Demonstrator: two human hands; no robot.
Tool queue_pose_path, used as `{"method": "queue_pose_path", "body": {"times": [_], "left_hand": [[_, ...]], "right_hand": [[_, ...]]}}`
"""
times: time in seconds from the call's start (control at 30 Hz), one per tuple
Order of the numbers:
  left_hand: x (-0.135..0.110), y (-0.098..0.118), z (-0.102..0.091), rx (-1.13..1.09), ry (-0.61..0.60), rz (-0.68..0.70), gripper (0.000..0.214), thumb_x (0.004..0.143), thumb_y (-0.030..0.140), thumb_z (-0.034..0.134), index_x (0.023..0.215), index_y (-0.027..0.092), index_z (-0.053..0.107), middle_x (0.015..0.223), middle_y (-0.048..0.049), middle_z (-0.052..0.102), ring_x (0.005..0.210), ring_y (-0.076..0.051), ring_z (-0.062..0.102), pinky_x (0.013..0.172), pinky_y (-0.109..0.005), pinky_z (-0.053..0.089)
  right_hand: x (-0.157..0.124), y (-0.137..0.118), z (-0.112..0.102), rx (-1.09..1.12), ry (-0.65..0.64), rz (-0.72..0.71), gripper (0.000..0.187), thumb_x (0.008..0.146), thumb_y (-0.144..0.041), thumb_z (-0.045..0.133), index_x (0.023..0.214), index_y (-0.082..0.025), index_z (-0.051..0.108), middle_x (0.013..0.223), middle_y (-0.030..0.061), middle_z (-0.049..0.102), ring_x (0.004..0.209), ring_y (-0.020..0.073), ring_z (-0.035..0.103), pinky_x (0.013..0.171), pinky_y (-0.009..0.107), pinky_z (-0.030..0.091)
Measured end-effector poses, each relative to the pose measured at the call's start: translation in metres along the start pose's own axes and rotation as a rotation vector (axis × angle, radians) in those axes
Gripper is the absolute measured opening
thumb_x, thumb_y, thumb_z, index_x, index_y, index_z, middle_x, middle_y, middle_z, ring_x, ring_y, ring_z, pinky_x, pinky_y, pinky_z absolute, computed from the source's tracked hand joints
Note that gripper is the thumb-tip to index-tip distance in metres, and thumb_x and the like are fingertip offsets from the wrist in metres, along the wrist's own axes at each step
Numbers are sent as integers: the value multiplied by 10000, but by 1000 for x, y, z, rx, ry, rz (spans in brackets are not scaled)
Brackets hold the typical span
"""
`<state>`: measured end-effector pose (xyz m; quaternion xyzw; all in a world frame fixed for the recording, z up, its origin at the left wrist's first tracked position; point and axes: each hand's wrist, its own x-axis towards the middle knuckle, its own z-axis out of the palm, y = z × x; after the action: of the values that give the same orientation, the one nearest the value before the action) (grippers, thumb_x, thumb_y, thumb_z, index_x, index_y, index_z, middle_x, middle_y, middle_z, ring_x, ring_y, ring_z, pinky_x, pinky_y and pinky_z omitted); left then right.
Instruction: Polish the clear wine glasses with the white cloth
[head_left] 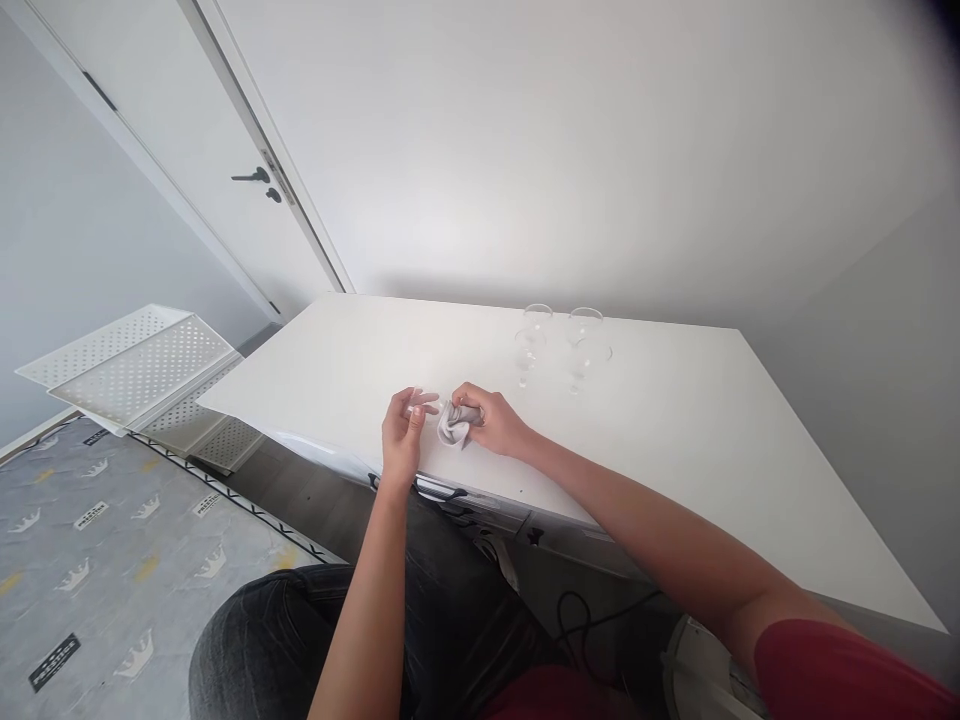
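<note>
Near the front edge of the white tabletop (360,345), my left hand (403,425) has its fingers curled round a clear glass (429,402). Most of that glass is hidden by the fingers or too transparent to make out. Just to its right, my right hand (495,415) grips a bunched light-grey cloth (455,427), which is close against the glass; I cannot tell whether they touch. Beyond my hands, several clear stemmed glasses (587,350) stand grouped towards the back of the table, their rims and bases faintly visible.
A white wall rises behind the table, with a door (202,150) at left. White perforated panels (142,365) stand by the table's left end, above a patterned grey mattress (112,560). Drawers with dark handles (442,491) sit under the front edge; a black cable (577,620) lies below.
</note>
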<state>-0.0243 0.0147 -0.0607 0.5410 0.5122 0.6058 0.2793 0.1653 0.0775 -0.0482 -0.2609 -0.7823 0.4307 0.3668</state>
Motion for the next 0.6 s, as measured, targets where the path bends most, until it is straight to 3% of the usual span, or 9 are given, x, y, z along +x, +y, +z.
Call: {"method": "queue_pose_path", "body": {"times": [0.1, 0.17, 0.33, 0.4, 0.47, 0.6], "left_hand": [[-1, -2, 5, 116, 116, -27, 442, 1026, 610, 489, 1112, 187, 586, 1058, -103, 755, 818, -182, 688, 871, -357, 517], [-2, -2, 7, 165, 153, -31, 443, 1047, 600, 441, 1044, 189, 606, 993, -83, 753, 799, -175, 669, 853, -341, 505], [-4, 1, 8, 256, 179, -23, 476, 1071, 585, 378, 1036, 188, 638, 934, -74, 740, 834, -184, 653, 869, -335, 484], [-5, 1, 8, 260, 176, -22, 475, 1067, 589, 387, 1063, 184, 636, 961, -79, 744, 817, -182, 649, 840, -330, 486], [-5, 1, 8, 255, 182, -24, 475, 1064, 592, 394, 1078, 180, 631, 975, -82, 747, 804, -179, 646, 825, -326, 488], [-5, 1, 7, 239, 228, -26, 490, 1072, 589, 362, 1086, 181, 631, 1014, -87, 742, 800, -173, 644, 815, -316, 494]], "right_hand": [[0, -3, 1, -271, 38, -164, 114, 827, -166, 669, 918, -236, 663, 878, 51, 725, 883, 227, 602, 944, 417, 418], [0, -5, 2, -267, 53, -153, 97, 828, -175, 677, 902, -238, 686, 872, 54, 727, 876, 231, 606, 964, 430, 411], [4, -3, -1, 375, 2, 316, 188, 773, -309, 731, 912, -206, 659, 735, -1, 669, 661, 167, 583, 688, 312, 449], [5, 0, -3, 525, -25, 395, 219, 753, -330, 745, 895, -197, 643, 719, -3, 663, 655, 166, 587, 671, 304, 448], [5, 0, -3, 430, 17, 327, 205, 757, -320, 744, 889, -202, 642, 764, 8, 681, 680, 169, 586, 690, 312, 454], [2, -5, 0, -91, 62, -55, 143, 786, -187, 706, 921, -233, 697, 901, 52, 738, 909, 237, 615, 892, 398, 456]]}}
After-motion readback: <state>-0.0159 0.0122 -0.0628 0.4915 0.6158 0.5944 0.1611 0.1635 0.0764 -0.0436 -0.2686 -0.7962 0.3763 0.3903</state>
